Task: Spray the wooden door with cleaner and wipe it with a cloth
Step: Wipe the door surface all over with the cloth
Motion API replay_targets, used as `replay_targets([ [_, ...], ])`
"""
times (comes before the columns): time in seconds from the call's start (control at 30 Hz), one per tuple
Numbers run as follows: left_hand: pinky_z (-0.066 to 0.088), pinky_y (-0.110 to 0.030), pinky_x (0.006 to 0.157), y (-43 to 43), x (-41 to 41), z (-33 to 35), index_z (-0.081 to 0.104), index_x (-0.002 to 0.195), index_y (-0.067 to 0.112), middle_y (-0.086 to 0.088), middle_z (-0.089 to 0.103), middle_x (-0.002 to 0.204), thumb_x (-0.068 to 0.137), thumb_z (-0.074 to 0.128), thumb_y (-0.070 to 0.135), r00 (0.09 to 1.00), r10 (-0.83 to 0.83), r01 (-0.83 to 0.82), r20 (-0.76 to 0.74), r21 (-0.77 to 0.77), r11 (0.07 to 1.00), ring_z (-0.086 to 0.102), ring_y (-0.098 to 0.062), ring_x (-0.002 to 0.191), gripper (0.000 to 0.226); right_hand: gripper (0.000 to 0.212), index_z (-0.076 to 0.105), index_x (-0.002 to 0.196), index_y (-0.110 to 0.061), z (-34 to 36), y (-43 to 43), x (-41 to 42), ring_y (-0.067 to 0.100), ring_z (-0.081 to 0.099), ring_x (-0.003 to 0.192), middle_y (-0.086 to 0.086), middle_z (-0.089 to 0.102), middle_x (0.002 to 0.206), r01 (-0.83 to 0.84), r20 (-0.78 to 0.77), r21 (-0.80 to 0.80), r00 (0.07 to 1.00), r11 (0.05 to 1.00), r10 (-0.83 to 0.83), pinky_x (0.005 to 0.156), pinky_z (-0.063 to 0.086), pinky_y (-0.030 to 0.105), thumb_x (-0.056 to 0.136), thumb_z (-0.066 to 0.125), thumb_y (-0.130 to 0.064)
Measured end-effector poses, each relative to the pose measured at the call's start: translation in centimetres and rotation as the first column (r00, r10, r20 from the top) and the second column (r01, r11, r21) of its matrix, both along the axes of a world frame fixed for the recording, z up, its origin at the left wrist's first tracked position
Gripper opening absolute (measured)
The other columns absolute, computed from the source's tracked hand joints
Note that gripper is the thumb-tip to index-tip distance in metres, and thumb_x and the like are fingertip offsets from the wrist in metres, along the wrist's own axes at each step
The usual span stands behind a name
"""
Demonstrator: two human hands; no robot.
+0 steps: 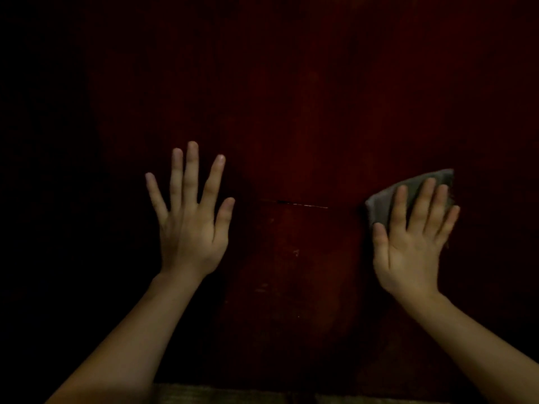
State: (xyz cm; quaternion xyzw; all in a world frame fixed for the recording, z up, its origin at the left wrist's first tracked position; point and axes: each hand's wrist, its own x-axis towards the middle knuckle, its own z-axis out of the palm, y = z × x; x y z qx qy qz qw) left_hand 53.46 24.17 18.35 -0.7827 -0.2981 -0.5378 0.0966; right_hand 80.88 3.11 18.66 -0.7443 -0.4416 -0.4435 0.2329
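Note:
The dark red wooden door (291,112) fills nearly the whole view in dim light. My right hand (408,240) lies flat with spread fingers on a folded grey cloth (382,204), pressing it against the door at the right. My left hand (189,220) rests flat on the door at the left with fingers apart and nothing in it. A thin horizontal scratch (294,203) marks the wood between the two hands. No spray bottle is visible.
The left part of the view is almost black, and I cannot make out the door's edge there. A lighter strip of floor (233,395) shows along the bottom edge. Small pale scuffs (296,252) dot the lower door.

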Motion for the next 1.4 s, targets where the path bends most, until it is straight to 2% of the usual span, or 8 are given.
replay_targets([
  [0.1, -0.010, -0.062, 0.129, 0.9, -1.4, -0.6, 0.007, 0.169, 0.029, -0.002, -0.010, 0.177, 0.113, 0.020, 0.048, 1.000, -0.008, 0.008, -0.006, -0.015, 1.000, -0.011, -0.022, 0.164, 0.061, 0.072, -0.001, 0.164, -0.021, -0.8, 2.3, -2.5, 0.035, -0.014, 0.157, 0.014, -0.015, 0.170, -0.033, 0.181, -0.152, 0.982, 0.988, 0.061, 0.123, -0.005, 0.064, 0.105, 0.027, -0.050],
  [0.43, 0.000, -0.060, 0.132, 1.8, -4.2, -2.5, 0.009, 0.170, 0.028, -0.007, -0.004, 0.179, 0.113, 0.019, 0.048, 0.998, 0.040, -0.037, 0.038, -0.092, 0.995, -0.006, -0.025, 0.166, 0.061, 0.073, 0.011, 0.165, -0.028, -10.7, 10.4, -14.1, 0.024, -0.007, 0.159, 0.005, -0.004, 0.173, -0.061, 0.402, -0.497, 0.868, 0.866, 0.291, 0.126, -0.009, 0.055, 0.104, 0.044, -0.049],
  [0.57, -0.005, -0.054, 0.133, 2.3, -4.6, -2.9, 0.009, 0.169, 0.027, -0.005, -0.003, 0.179, 0.113, 0.018, 0.048, 0.997, 0.022, -0.015, 0.071, -0.098, 0.995, -0.006, -0.022, 0.166, 0.061, 0.073, 0.013, 0.164, -0.030, -9.8, 10.0, -13.9, 0.021, -0.004, 0.160, 0.001, -0.003, 0.173, -0.062, 0.388, -0.484, 0.879, 0.873, 0.277, 0.127, -0.005, 0.051, 0.102, 0.048, -0.049],
  [0.7, 0.005, -0.046, 0.133, 2.8, -4.6, -3.4, 0.021, 0.168, 0.023, -0.005, 0.005, 0.178, 0.113, 0.023, 0.044, 0.952, -0.003, 0.064, 0.307, -0.189, 0.980, -0.001, -0.018, 0.165, 0.059, 0.073, 0.013, 0.164, -0.031, -2.5, 10.4, -13.9, 0.022, -0.009, 0.159, 0.001, -0.005, 0.172, -0.125, 0.261, -0.247, 0.946, 0.961, 0.190, 0.126, -0.004, 0.053, 0.101, 0.047, -0.049],
  [0.87, 0.009, -0.041, 0.133, 3.6, -4.3, -4.2, 0.016, 0.167, 0.027, -0.001, 0.006, 0.177, 0.112, 0.017, 0.050, 0.918, -0.068, 0.131, 0.390, -0.139, 0.982, 0.003, -0.018, 0.166, 0.059, 0.069, 0.005, 0.165, -0.023, 1.7, 11.1, -14.3, 0.035, -0.010, 0.158, 0.012, -0.010, 0.171, -0.060, 0.174, -0.104, 0.982, 0.993, 0.077, 0.124, -0.006, 0.061, 0.107, 0.032, -0.049],
  [1.13, 0.019, -0.047, 0.132, 4.2, -5.1, -5.7, 0.025, 0.161, 0.009, -0.019, 0.021, 0.172, 0.112, 0.016, 0.055, 0.824, -0.299, 0.335, 0.481, 0.010, 0.942, 0.018, -0.036, 0.163, 0.068, 0.070, 0.018, 0.164, -0.029, -11.2, 12.3, -16.8, 0.021, -0.001, 0.160, 0.001, 0.000, 0.173, -0.050, 0.412, -0.553, 0.851, 0.831, 0.325, 0.126, -0.006, 0.053, 0.100, 0.040, -0.048],
  [1.27, 0.018, -0.042, 0.132, 3.9, -5.7, -7.1, 0.023, 0.163, 0.012, -0.016, 0.019, 0.174, 0.111, 0.013, 0.058, 0.847, -0.287, 0.336, 0.447, -0.033, 0.941, 0.015, -0.033, 0.164, 0.070, 0.073, 0.018, 0.164, -0.032, -9.7, 12.5, -16.8, 0.019, 0.001, 0.160, -0.002, 0.002, 0.173, -0.074, 0.387, -0.548, 0.861, 0.833, 0.330, 0.127, -0.004, 0.051, 0.099, 0.045, -0.051],
  [1.4, 0.017, -0.040, 0.133, 3.6, -5.2, -7.5, 0.019, 0.165, 0.021, 0.001, 0.015, 0.176, 0.108, 0.011, 0.064, 0.818, -0.268, 0.363, 0.508, -0.095, 0.927, 0.013, -0.025, 0.165, 0.072, 0.070, 0.008, 0.165, -0.030, -2.1, 14.5, -19.0, 0.025, -0.003, 0.160, 0.003, -0.002, 0.173, -0.114, 0.383, -0.369, 0.886, 0.922, 0.262, 0.125, -0.006, 0.057, 0.105, 0.034, -0.055],
])
